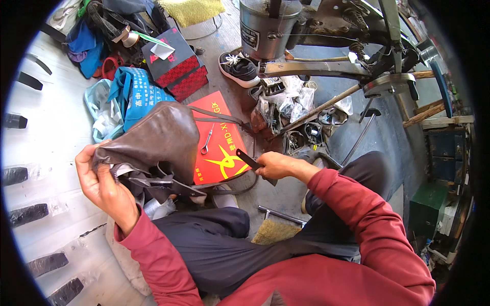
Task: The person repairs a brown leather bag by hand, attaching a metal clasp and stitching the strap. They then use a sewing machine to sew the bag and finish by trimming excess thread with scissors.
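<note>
A brown leather bag [158,133] is pinched at its gathered edge by my left hand [104,183], thumb in front. Its dark lining and a zipper [116,176] show near the fingers, and its straps [217,117] trail right. My right hand [279,167] is closed around a black flat strip [248,159] with a small hole at its end; the fingers hide its middle, and whether it is a tool or a strap is unclear. Under the bag lies a red box [220,163] with yellow print, and on it rest small silver scissors [205,149].
A large metal sewing machine [316,38] stands at the upper right. Near its base sit bags of small parts [296,99] and a black sneaker [239,69]. Blue bags [133,94] and dark red boxes [176,64] are at upper left. Black wrapped strips [28,214] line the left.
</note>
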`<state>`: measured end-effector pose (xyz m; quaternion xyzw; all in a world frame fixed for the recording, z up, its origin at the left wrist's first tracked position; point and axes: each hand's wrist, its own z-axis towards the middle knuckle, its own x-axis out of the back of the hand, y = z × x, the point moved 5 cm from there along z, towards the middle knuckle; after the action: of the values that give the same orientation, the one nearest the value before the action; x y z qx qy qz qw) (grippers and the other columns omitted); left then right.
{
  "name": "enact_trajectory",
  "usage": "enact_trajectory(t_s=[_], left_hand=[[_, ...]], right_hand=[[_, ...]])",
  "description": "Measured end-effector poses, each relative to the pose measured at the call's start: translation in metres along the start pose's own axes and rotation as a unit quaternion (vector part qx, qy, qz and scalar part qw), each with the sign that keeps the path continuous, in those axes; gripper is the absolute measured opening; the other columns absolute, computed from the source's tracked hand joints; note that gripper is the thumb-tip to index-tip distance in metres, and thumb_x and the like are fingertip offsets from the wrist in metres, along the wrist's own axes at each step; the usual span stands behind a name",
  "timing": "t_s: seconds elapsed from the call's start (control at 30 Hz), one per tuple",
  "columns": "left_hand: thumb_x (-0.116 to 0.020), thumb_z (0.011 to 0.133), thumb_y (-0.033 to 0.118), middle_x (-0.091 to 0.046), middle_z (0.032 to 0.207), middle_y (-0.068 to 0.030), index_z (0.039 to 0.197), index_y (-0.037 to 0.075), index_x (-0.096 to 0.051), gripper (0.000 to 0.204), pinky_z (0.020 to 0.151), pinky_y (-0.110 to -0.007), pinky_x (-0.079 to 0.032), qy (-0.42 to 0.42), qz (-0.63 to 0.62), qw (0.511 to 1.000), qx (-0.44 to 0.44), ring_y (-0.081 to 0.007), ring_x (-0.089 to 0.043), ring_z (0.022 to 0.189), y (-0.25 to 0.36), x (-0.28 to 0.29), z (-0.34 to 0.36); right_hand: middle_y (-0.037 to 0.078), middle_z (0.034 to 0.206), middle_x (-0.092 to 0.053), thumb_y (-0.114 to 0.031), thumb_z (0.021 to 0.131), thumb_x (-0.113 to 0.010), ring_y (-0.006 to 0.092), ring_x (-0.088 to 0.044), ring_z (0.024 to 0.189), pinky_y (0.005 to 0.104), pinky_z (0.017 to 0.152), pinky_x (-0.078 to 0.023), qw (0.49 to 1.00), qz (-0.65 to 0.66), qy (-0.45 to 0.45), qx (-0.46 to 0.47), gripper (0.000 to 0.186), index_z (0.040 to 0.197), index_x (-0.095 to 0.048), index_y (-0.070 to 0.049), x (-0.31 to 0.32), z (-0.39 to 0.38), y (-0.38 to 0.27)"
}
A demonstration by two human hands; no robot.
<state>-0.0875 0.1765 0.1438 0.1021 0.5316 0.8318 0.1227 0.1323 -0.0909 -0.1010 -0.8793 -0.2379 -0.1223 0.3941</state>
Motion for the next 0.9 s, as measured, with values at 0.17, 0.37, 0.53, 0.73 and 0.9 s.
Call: enact_trajectory(t_s=[0.17, 0.37, 0.53, 0.73, 0.9], left_hand=[[-0.05, 0.089, -0.007, -0.068, 0.11, -0.0169, 0.115, -0.003, -0.058, 0.028, 0.099, -0.034, -0.05, -0.034, 0.012, 0.999, 0.002, -0.023, -0.065, 0.105, 0.0, -0.021, -0.002], [-0.049, 0.091, -0.008, -0.067, 0.111, -0.0163, 0.114, -0.002, -0.058, 0.026, 0.098, -0.034, -0.05, -0.071, 0.043, 0.996, 0.015, -0.0225, -0.064, 0.105, -0.007, -0.038, -0.004], [-0.05, 0.093, -0.007, -0.068, 0.112, -0.0157, 0.114, -0.002, -0.059, 0.024, 0.099, -0.034, -0.05, -0.101, 0.072, 0.992, 0.029, -0.0215, -0.065, 0.106, -0.015, -0.046, -0.003], [-0.048, 0.094, -0.01, -0.068, 0.113, -0.0161, 0.116, -0.002, -0.059, 0.026, 0.1, -0.034, -0.05, -0.111, 0.079, 0.99, 0.04, -0.0214, -0.065, 0.108, -0.022, -0.054, -0.004], [-0.049, 0.093, -0.009, -0.068, 0.113, -0.0176, 0.117, -0.002, -0.059, 0.026, 0.101, -0.034, -0.05, -0.113, 0.086, 0.989, 0.047, -0.0228, -0.065, 0.109, -0.023, -0.06, -0.006]], right_hand=[[0.031, 0.098, -0.07, -0.031, 0.089, -0.071, 0.0455, -0.069, 0.1, 0.0511, 0.084, -0.054, 0.996, 0.016, 0.092, -0.001, 0.038, 0.101, -0.073, 0.005, -0.022, 0.055, 0.01], [0.03, 0.102, -0.071, -0.017, 0.084, -0.071, 0.0416, -0.072, 0.102, 0.0473, 0.085, -0.055, 0.949, 0.207, 0.236, 0.003, 0.039, 0.115, -0.067, 0.005, -0.029, 0.114, 0.001], [0.021, 0.108, -0.076, -0.015, 0.09, -0.069, 0.0292, -0.074, 0.102, 0.0383, 0.09, -0.056, 0.912, 0.25, 0.326, 0.008, 0.039, 0.125, -0.068, 0.003, -0.031, 0.102, 0.02], [0.006, 0.079, -0.071, -0.013, 0.097, -0.062, 0.0132, -0.067, 0.063, 0.0271, 0.059, -0.055, 0.836, 0.415, 0.316, -0.173, 0.018, 0.099, -0.073, 0.0, -0.055, 0.071, 0.125], [0.017, 0.096, -0.077, -0.017, 0.091, -0.066, 0.0231, -0.076, 0.08, 0.0375, 0.076, -0.059, 0.887, 0.28, 0.312, -0.194, 0.026, 0.107, -0.075, 0.001, -0.086, 0.068, 0.147]])
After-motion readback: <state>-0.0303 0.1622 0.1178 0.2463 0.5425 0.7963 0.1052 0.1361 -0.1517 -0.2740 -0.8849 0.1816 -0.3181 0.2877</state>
